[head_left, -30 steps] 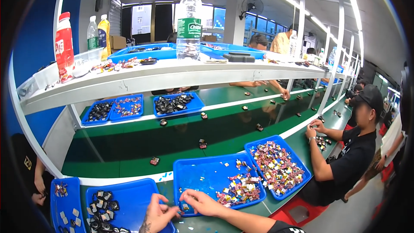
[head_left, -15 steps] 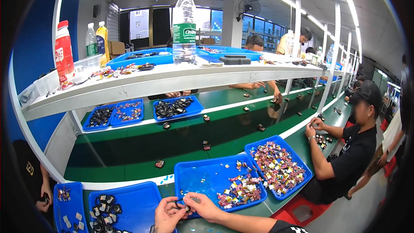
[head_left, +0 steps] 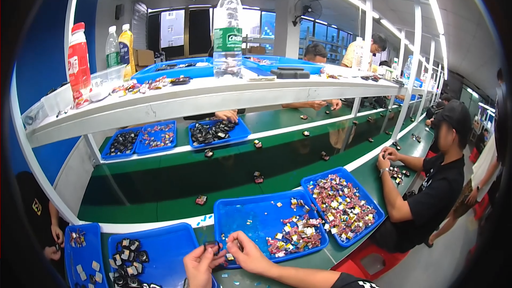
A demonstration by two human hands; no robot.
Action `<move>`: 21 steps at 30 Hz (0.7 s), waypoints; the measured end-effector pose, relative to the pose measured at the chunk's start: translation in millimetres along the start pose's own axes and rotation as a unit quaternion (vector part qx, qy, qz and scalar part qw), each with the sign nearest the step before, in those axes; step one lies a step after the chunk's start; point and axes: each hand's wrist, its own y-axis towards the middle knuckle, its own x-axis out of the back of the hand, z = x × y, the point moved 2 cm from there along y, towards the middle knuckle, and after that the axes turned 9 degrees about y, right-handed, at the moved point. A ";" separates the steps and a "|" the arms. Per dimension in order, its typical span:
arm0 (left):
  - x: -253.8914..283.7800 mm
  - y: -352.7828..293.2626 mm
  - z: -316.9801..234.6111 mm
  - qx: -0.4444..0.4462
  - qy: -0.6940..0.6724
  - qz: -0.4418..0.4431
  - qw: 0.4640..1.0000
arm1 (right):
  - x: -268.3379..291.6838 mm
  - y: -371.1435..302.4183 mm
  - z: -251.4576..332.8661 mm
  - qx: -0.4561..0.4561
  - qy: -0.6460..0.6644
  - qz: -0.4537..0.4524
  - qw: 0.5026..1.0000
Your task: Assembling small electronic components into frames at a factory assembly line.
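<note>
Dark casing (head_left: 213, 246) is held by the left hand (head_left: 199, 265), grip of the right hand (head_left: 248, 256) can't be told; loads of electronic components (head_left: 300, 236) left beyond it.

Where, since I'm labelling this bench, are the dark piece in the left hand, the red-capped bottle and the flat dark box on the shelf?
Dark piece (head_left: 213, 246): head view, on its visible face.
Red-capped bottle (head_left: 79, 69): head view, mid-body.
Flat dark box (head_left: 290, 73): head view, front side.
</note>
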 end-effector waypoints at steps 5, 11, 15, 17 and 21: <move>17.6 14.2 -11.3 0.018 -0.012 0.003 1.000 | 3.8 4.9 6.8 -0.072 0.101 0.027 0.992; 18.8 32.9 -6.4 0.111 -0.143 0.143 0.973 | 13.5 3.9 34.9 0.019 0.114 -0.001 0.993; 21.8 23.9 -10.0 0.135 -0.123 0.150 0.972 | 5.3 4.6 26.0 0.026 0.051 0.003 0.998; 21.5 21.6 -6.5 0.137 -0.102 0.167 0.971 | 1.3 3.5 32.3 0.143 -0.087 0.001 0.986; 18.0 21.1 -2.2 0.119 -0.089 0.178 0.973 | 0.8 -1.6 41.9 0.140 -0.174 0.036 0.974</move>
